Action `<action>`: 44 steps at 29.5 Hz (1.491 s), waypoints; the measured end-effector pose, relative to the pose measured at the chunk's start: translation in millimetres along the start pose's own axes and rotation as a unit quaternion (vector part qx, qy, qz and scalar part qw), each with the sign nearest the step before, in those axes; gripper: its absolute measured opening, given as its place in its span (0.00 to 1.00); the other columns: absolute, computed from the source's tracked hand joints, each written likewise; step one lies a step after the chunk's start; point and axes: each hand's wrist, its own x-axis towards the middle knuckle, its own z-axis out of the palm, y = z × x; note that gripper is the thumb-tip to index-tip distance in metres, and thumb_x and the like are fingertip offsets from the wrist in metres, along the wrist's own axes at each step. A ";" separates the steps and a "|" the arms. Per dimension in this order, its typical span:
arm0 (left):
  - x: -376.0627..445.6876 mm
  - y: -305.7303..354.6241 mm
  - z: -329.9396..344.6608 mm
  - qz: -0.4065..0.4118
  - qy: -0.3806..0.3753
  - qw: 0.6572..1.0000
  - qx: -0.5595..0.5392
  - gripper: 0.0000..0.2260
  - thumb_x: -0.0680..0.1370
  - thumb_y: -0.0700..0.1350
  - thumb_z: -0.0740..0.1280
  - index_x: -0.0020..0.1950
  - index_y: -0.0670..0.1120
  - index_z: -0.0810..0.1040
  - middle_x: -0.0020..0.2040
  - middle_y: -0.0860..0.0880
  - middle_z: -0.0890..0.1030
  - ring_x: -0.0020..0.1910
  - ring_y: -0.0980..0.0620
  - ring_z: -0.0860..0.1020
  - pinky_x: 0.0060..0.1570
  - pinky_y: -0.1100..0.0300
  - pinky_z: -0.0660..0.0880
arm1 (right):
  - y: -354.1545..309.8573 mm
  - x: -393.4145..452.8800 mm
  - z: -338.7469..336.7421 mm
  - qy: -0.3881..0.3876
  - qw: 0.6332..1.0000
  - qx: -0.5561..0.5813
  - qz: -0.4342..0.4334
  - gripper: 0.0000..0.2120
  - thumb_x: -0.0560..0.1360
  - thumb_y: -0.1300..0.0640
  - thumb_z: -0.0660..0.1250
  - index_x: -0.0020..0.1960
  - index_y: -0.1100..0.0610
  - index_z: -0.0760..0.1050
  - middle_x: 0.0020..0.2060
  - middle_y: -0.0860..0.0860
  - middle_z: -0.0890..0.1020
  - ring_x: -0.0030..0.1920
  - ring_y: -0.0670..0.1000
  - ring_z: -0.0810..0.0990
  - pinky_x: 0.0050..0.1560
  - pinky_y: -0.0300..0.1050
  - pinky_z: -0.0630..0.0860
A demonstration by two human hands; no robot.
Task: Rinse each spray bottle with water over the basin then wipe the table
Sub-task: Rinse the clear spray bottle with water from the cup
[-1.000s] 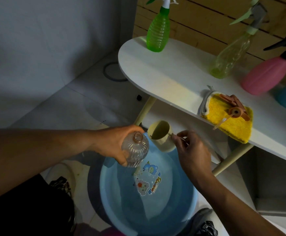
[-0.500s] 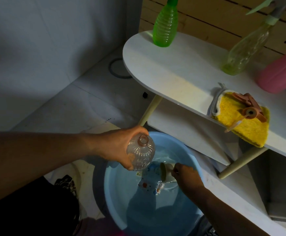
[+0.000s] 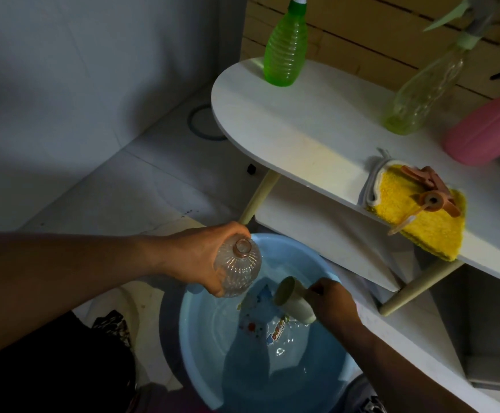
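Pink bottle (image 3: 486, 131) cropped at right; left hand (image 3: 196, 257) grips clear bottle (image 3: 238, 268), right hand (image 3: 330, 302) grips cup (image 3: 293, 299).

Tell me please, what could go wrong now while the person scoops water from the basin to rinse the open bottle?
1. The clear bottle has a narrow neck, so water poured from the cup in the right hand may miss it.
2. The left hand holds the bottle near the rim of the basin; spill could land on the floor.
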 end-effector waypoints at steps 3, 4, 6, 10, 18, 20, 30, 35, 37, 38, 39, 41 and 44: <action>-1.3 0.3 -1.0 -0.002 0.001 1.000 0.005 0.41 0.61 0.48 0.84 0.65 0.68 0.65 0.56 0.67 0.75 0.55 0.63 0.77 0.49 0.65 0.77 | -10.6 -7.2 -22.1 0.023 0.999 0.043 0.016 0.10 0.73 0.44 0.74 0.41 0.49 0.80 0.38 0.48 0.84 0.41 0.51 0.82 0.42 0.45 0.76; -1.2 -0.9 -1.6 -0.005 0.002 1.000 0.004 0.41 0.60 0.48 0.85 0.65 0.68 0.65 0.57 0.66 0.75 0.56 0.63 0.77 0.50 0.63 0.78 | -15.1 -9.8 -28.1 0.031 0.998 0.058 0.014 0.11 0.72 0.43 0.75 0.41 0.50 0.80 0.37 0.47 0.84 0.40 0.51 0.82 0.41 0.46 0.76; -1.7 0.0 -2.0 -0.002 0.003 1.000 0.002 0.41 0.60 0.48 0.85 0.65 0.67 0.66 0.57 0.66 0.76 0.55 0.64 0.77 0.49 0.65 0.77 | -24.8 -20.2 -42.8 0.055 0.993 0.106 0.007 0.10 0.71 0.45 0.76 0.39 0.50 0.80 0.34 0.47 0.84 0.38 0.51 0.82 0.39 0.49 0.78; 0.6 -0.7 -2.3 0.000 0.003 1.000 0.005 0.42 0.60 0.47 0.85 0.66 0.66 0.66 0.56 0.65 0.76 0.54 0.66 0.76 0.44 0.72 0.73 | -46.2 -39.7 -67.5 0.107 0.976 0.186 -0.020 0.09 0.70 0.48 0.78 0.37 0.50 0.81 0.32 0.46 0.83 0.36 0.50 0.82 0.39 0.53 0.78; 6.0 3.4 -3.5 0.005 0.018 1.000 0.005 0.43 0.58 0.50 0.85 0.66 0.64 0.66 0.59 0.63 0.77 0.56 0.61 0.78 0.53 0.58 0.80 | -85.1 -78.0 -112.5 0.158 0.943 0.274 -0.102 0.10 0.70 0.48 0.79 0.39 0.52 0.82 0.33 0.48 0.84 0.36 0.53 0.82 0.39 0.56 0.80; 6.9 3.5 -3.5 0.001 0.022 1.000 0.013 0.44 0.58 0.52 0.85 0.67 0.64 0.65 0.58 0.63 0.76 0.56 0.60 0.78 0.53 0.58 0.80 | -93.6 -86.6 -118.7 0.166 0.937 0.280 -0.126 0.09 0.71 0.49 0.79 0.39 0.52 0.82 0.34 0.47 0.85 0.37 0.50 0.83 0.42 0.56 0.81; 7.2 8.7 -2.2 0.008 0.011 1.000 0.004 0.43 0.61 0.50 0.85 0.66 0.67 0.62 0.57 0.67 0.74 0.55 0.64 0.76 0.46 0.71 0.72 | -115.4 -111.4 -123.8 0.210 0.931 0.217 -0.204 0.07 0.72 0.45 0.76 0.43 0.45 0.80 0.38 0.40 0.84 0.41 0.40 0.82 0.40 0.48 0.81; 7.9 10.5 -1.1 0.017 0.011 1.000 0.005 0.45 0.61 0.51 0.85 0.70 0.64 0.62 0.60 0.65 0.74 0.60 0.61 0.76 0.55 0.65 0.75 | -119.3 -115.0 -122.4 0.235 0.927 0.172 -0.236 0.06 0.72 0.44 0.75 0.44 0.42 0.78 0.38 0.36 0.81 0.43 0.36 0.80 0.38 0.41 0.79; 8.0 10.9 -1.1 0.018 0.012 1.000 0.006 0.45 0.61 0.50 0.85 0.71 0.64 0.62 0.61 0.65 0.74 0.60 0.60 0.76 0.56 0.64 0.76 | -119.8 -116.0 -122.2 0.242 0.924 0.157 -0.252 0.06 0.72 0.44 0.74 0.45 0.42 0.78 0.38 0.36 0.81 0.44 0.36 0.80 0.38 0.40 0.79; 8.0 11.1 -1.1 0.019 0.012 1.000 0.005 0.46 0.62 0.50 0.85 0.71 0.63 0.62 0.61 0.64 0.74 0.60 0.60 0.76 0.56 0.64 0.76 | -120.0 -116.3 -122.0 0.246 0.922 0.152 -0.258 0.07 0.72 0.44 0.74 0.45 0.42 0.77 0.39 0.36 0.81 0.44 0.36 0.80 0.38 0.40 0.79; 8.1 11.3 -1.2 0.018 0.012 1.000 0.005 0.46 0.62 0.50 0.85 0.71 0.63 0.62 0.61 0.64 0.74 0.61 0.60 0.76 0.57 0.63 0.76 | -120.3 -116.8 -122.2 0.251 0.919 0.146 -0.265 0.07 0.72 0.43 0.73 0.45 0.42 0.77 0.39 0.36 0.81 0.43 0.36 0.80 0.38 0.40 0.79; 8.2 11.6 -1.5 0.017 0.012 1.000 0.007 0.45 0.62 0.50 0.85 0.69 0.64 0.62 0.61 0.65 0.74 0.61 0.60 0.76 0.57 0.64 0.76 | -120.9 -116.9 -122.4 0.264 0.914 0.129 -0.280 0.07 0.72 0.42 0.72 0.46 0.43 0.78 0.39 0.36 0.81 0.42 0.37 0.80 0.38 0.42 0.80; 7.5 13.0 -1.6 0.014 0.014 1.000 0.009 0.44 0.62 0.50 0.85 0.67 0.66 0.61 0.58 0.67 0.73 0.57 0.63 0.75 0.51 0.71 0.71 | -121.8 -116.5 -122.5 0.273 0.908 0.113 -0.296 0.07 0.73 0.42 0.70 0.47 0.44 0.79 0.40 0.37 0.81 0.43 0.37 0.81 0.39 0.46 0.82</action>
